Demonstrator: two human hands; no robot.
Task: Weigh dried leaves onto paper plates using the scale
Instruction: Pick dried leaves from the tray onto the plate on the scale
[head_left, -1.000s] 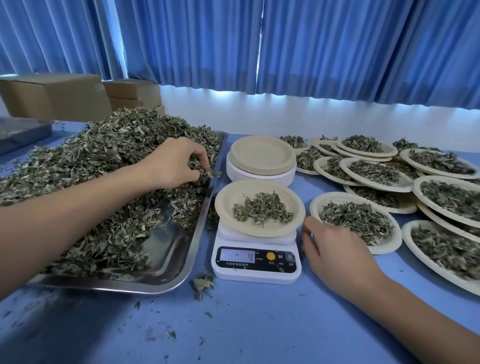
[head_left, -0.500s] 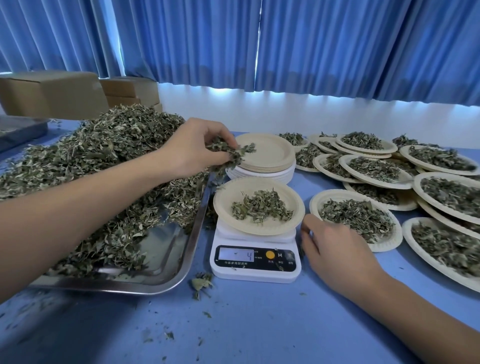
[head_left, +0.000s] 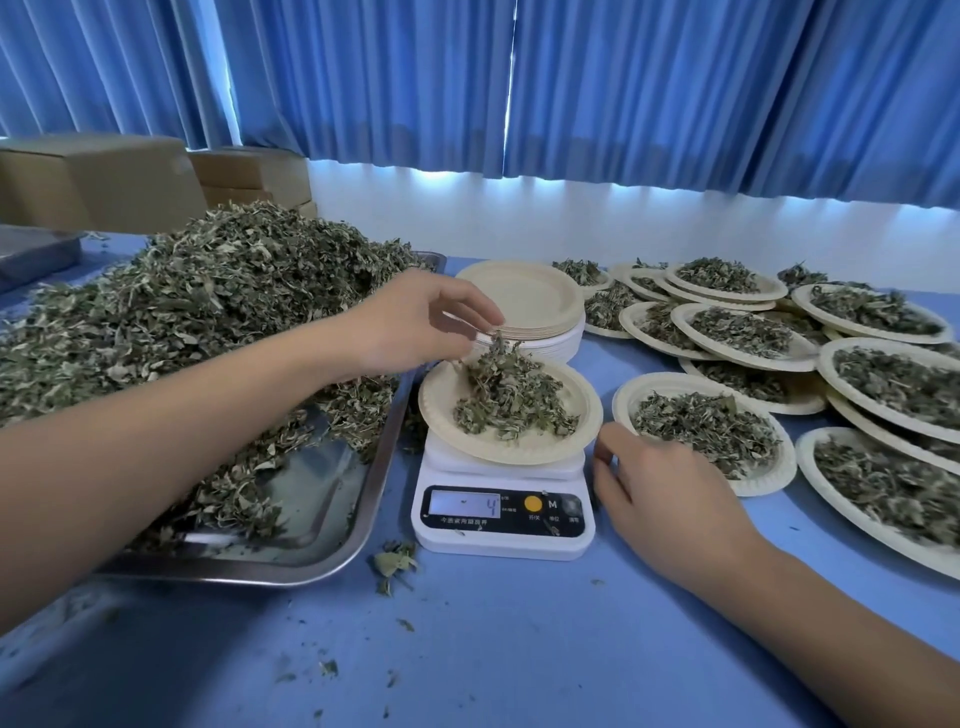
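A white digital scale (head_left: 501, 514) stands on the blue table, its display reading 4. A paper plate (head_left: 587, 410) sits on it with a mound of dried leaves (head_left: 511, 402). My left hand (head_left: 426, 325) hovers over the plate's far left rim, fingers loosened, with leaves tumbling from the fingertips onto the mound. My right hand (head_left: 665, 488) rests on the table just right of the scale, fingers relaxed and holding nothing. A big heap of dried leaves (head_left: 208, 312) fills a steel tray (head_left: 374, 483) on the left.
A stack of empty paper plates (head_left: 524, 296) stands behind the scale. Several filled plates (head_left: 706, 426) overlap across the right side. Cardboard boxes (head_left: 98, 182) sit at the back left. Loose leaf bits (head_left: 395, 564) lie in front of the tray.
My left hand lifted a pinch of leaves from the tray heap, carried it right over the scale plate and loosened its fingers; the mound there is bigger. The right hand stayed put.
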